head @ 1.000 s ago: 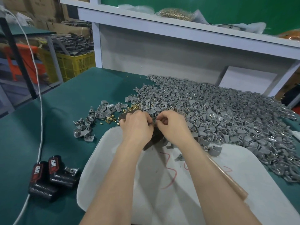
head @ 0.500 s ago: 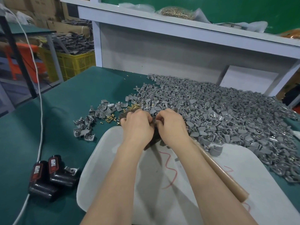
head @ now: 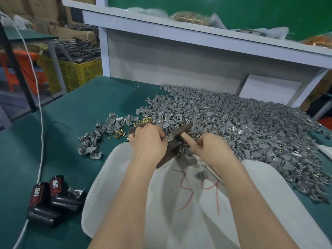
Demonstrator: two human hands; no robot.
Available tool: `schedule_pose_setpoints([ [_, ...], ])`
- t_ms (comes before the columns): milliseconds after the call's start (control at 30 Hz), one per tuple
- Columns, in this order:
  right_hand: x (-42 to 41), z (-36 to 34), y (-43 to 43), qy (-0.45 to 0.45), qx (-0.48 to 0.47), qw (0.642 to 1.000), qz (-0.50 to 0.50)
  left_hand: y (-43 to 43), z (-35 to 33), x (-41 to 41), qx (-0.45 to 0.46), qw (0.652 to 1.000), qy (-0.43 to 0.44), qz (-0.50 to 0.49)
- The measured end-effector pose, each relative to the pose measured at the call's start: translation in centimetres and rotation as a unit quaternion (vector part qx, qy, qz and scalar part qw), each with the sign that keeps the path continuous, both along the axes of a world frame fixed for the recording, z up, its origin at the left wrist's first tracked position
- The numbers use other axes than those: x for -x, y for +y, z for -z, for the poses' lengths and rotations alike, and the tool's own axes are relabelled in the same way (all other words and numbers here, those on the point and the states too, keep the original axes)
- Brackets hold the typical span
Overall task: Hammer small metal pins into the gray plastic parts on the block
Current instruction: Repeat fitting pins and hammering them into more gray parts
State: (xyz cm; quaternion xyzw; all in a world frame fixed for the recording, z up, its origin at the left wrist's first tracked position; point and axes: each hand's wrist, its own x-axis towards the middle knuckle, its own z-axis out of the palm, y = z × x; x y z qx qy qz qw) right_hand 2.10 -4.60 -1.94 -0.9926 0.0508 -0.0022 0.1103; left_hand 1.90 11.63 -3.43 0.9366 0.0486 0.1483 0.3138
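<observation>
Right hand [head: 212,149] now grips hammer [head: 181,132]; left hand [head: 150,143] clasps block [head: 170,155]; "TAPER" batteries [head: 53,198].

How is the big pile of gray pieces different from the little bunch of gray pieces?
The big pile lies to the right of the hands, heaped deep and wide; the little bunch lies to the left, spread thin in one layer. The big pile holds far more pieces than the little bunch. Both rest on the green table, same gray parts.

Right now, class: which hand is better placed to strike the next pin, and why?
The right hand. It already grips the hammer by its wooden handle, head above the block. The left hand rests on the block, steadying it.
</observation>
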Motion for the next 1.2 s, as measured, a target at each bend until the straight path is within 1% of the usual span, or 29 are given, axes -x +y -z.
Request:
schedule_pose_setpoints([
  [33, 0.0, 0.3, 0.0, 0.014, 0.013, 1.000, 0.005, 0.0, 0.0, 0.0, -0.002, 1.000, -0.001, -0.001],
  [167, 0.0, 1.0, 0.4, 0.035, -0.018, 0.999, -0.005, 0.0, 0.1, 0.1, -0.002, 1.000, 0.003, 0.001],
  [267, 0.1, 0.9, 0.0, -0.013, -0.054, 0.998, -0.004, 0.1, 0.1, 0.1, 0.006, 1.000, 0.003, -0.001],
  [400, 1.0, -1.0, -0.6, -0.032, -0.161, 0.986, -0.013, 0.3, 0.0, 0.1, 0.012, 1.000, 0.008, -0.010],
  [533, 2.0, -2.3, -0.3, -0.081, -0.121, 0.988, -0.045, 0.3, 0.0, 0.1, 0.012, 1.000, 0.017, -0.010],
  [633, 2.1, -2.1, 0.8, -0.119, -0.106, 0.986, -0.046, 0.3, -0.1, 0.1, 0.011, 1.000, 0.021, -0.009],
  [700, 2.0, -1.8, 1.7, -0.136, -0.130, 0.980, -0.060, 0.3, -0.2, 0.1, 0.013, 1.000, 0.023, -0.005],
  [767, 1.8, -1.7, 2.6, -0.152, -0.165, 0.969, -0.103, 0.3, -0.2, 0.0, 0.015, 1.000, 0.025, -0.001],
  [833, 1.3, -1.6, 3.2, -0.142, -0.162, 0.968, -0.128, 0.3, -0.2, -0.1, 0.017, 1.000, 0.025, 0.002],
  [933, 0.4, -1.3, 4.0, -0.134, -0.137, 0.975, -0.110, 0.3, -0.1, -0.1, 0.010, 1.000, 0.021, 0.003],
  [1200, -0.6, -0.5, 6.0, -0.110, -0.072, 0.986, -0.100, 0.3, 0.1, -0.1, 0.006, 1.000, 0.012, -0.002],
])
